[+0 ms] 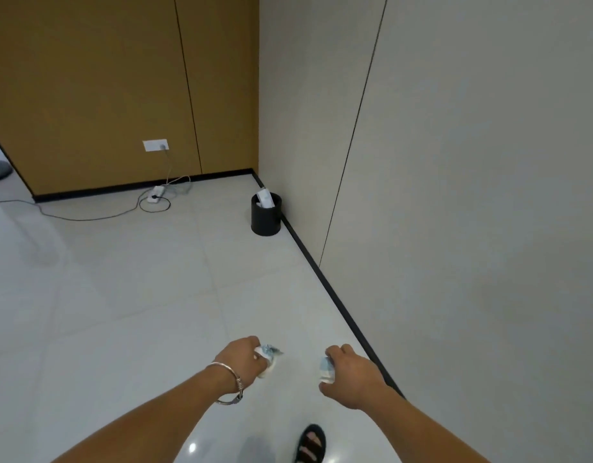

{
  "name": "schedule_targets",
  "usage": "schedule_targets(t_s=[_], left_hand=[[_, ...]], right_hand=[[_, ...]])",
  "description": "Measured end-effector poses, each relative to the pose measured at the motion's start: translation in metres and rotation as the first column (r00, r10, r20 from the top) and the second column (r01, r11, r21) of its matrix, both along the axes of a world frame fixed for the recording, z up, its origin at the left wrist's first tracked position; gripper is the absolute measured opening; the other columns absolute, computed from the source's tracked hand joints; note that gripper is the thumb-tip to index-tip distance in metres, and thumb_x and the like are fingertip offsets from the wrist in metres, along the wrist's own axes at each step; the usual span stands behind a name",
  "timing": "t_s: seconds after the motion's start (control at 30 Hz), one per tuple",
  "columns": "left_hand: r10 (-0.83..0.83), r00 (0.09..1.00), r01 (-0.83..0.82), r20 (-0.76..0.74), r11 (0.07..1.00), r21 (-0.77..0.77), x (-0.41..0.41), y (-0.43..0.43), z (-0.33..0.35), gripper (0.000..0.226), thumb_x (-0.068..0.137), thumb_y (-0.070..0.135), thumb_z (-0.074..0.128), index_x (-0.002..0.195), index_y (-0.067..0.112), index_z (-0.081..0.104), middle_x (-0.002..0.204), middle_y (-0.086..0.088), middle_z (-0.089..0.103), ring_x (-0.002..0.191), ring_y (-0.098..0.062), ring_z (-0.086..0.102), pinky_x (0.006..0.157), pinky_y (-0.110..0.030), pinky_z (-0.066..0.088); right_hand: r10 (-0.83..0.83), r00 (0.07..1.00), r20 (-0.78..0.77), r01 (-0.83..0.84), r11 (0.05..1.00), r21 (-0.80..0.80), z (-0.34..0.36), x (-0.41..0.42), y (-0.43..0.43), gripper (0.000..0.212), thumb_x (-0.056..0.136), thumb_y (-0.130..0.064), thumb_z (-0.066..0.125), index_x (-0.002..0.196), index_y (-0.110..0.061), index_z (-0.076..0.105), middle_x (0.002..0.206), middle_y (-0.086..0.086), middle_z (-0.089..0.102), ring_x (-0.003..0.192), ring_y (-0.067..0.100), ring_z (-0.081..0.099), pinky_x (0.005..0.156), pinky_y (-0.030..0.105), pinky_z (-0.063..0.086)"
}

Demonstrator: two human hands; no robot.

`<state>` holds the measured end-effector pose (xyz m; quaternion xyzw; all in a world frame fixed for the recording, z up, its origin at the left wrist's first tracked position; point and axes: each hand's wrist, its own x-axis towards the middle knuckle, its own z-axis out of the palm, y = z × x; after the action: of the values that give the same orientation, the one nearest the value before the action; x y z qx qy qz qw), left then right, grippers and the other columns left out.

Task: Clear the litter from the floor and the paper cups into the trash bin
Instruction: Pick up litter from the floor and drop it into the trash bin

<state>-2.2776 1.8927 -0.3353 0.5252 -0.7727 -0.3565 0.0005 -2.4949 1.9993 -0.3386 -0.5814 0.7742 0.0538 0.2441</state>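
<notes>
Down by the camera a foot in a black sandal [310, 444] stands on the pale tiled floor [138, 312]. Both arms reach out in front. On the left side, the left hand [243, 357], with a silver bracelet [228, 379] on its wrist, is curled tight around a crumpled white paper wad [268, 354]. To its right, the right hand [350, 372] squeezes a second white wad [326, 370]; I cannot tell if either one is a squashed cup. Far off on the left a white power strip [155, 193] lies on the floor with its cords. Right of that, the black trash bin [266, 218] stands upright, near the corner and right by the black baseboard [338, 295] of the grey wall. White paper [265, 198] already sticks up out of it. The bin is straight ahead and well apart from both hands, too far to drop anything in. It lines up more with the left hand, so I think that hand will get there first after some steps forward.
</notes>
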Motion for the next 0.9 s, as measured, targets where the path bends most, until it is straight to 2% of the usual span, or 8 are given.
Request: schedule_targets(t_s=[0.23,0.33,0.47,0.6,0.7,0.9], left_hand=[[0.136,0.991,-0.135,0.016,0.991,-0.017,-0.070,-0.158,0.021,0.019,0.083,0.029,0.058,0.068,0.026,0.045,0.072,0.008,0.053,0.070,-0.012,0.051,0.051,-0.017,0.032],[0.206,0.978,-0.207,-0.032,0.977,-0.048,-0.092,-0.227,0.033,0.021,0.084,0.025,0.058,0.067,0.026,0.045,0.073,0.003,0.054,0.072,-0.016,0.052,0.055,-0.021,0.033],[0.250,0.968,-0.250,0.003,0.968,-0.021,-0.119,-0.305,0.017,0.022,0.084,0.025,0.057,0.066,0.025,0.043,0.072,0.004,0.052,0.074,-0.018,0.052,0.061,-0.023,0.035],[0.225,0.974,-0.225,-0.003,0.974,-0.009,-0.148,-0.410,-0.001,0.018,0.084,0.028,0.058,0.070,0.026,0.046,0.075,0.004,0.054,0.075,-0.016,0.053,0.063,-0.020,0.036],[0.196,0.979,-0.197,-0.059,0.980,0.001,-0.175,-0.487,-0.004,0.010,0.085,0.029,0.059,0.082,0.022,0.053,0.080,0.002,0.056,0.075,-0.015,0.054,0.065,-0.020,0.037],[0.123,0.989,-0.125,-0.085,0.992,-0.021,-0.214,-0.629,0.007,0.013,0.088,0.032,0.055,0.089,0.020,0.053,0.087,-0.001,0.056,0.080,-0.018,0.053,0.069,-0.024,0.039]], right_hand=[[0.097,0.995,0.014,-0.096,0.995,-0.034,0.013,-0.087,-0.185,0.061,0.083,-0.052,0.057,0.135,-0.026,0.038,0.128,-0.001,0.044,0.108,0.022,0.058,0.080,0.030,0.044],[0.133,0.991,-0.001,-0.133,0.988,-0.072,0.025,-0.116,-0.261,0.061,0.084,-0.051,0.058,0.135,-0.026,0.038,0.129,0.000,0.044,0.108,0.024,0.058,0.083,0.031,0.045],[0.151,0.989,0.005,-0.150,0.987,-0.048,0.018,-0.142,-0.351,0.060,0.083,-0.050,0.059,0.134,-0.025,0.039,0.128,0.001,0.045,0.110,0.024,0.057,0.087,0.031,0.045],[0.152,0.988,0.000,-0.152,0.988,-0.034,0.011,-0.166,-0.451,0.061,0.084,-0.048,0.059,0.136,-0.024,0.039,0.131,0.002,0.044,0.113,0.024,0.056,0.092,0.032,0.046],[0.125,0.992,-0.026,-0.125,0.992,-0.007,0.010,-0.185,-0.520,0.060,0.084,-0.048,0.059,0.135,-0.024,0.039,0.130,0.003,0.044,0.112,0.025,0.056,0.091,0.032,0.047],[0.075,0.997,-0.029,-0.076,0.997,-0.027,0.014,-0.219,-0.650,0.059,0.083,-0.049,0.061,0.133,-0.024,0.041,0.128,0.002,0.046,0.111,0.024,0.057,0.088,0.030,0.046]])
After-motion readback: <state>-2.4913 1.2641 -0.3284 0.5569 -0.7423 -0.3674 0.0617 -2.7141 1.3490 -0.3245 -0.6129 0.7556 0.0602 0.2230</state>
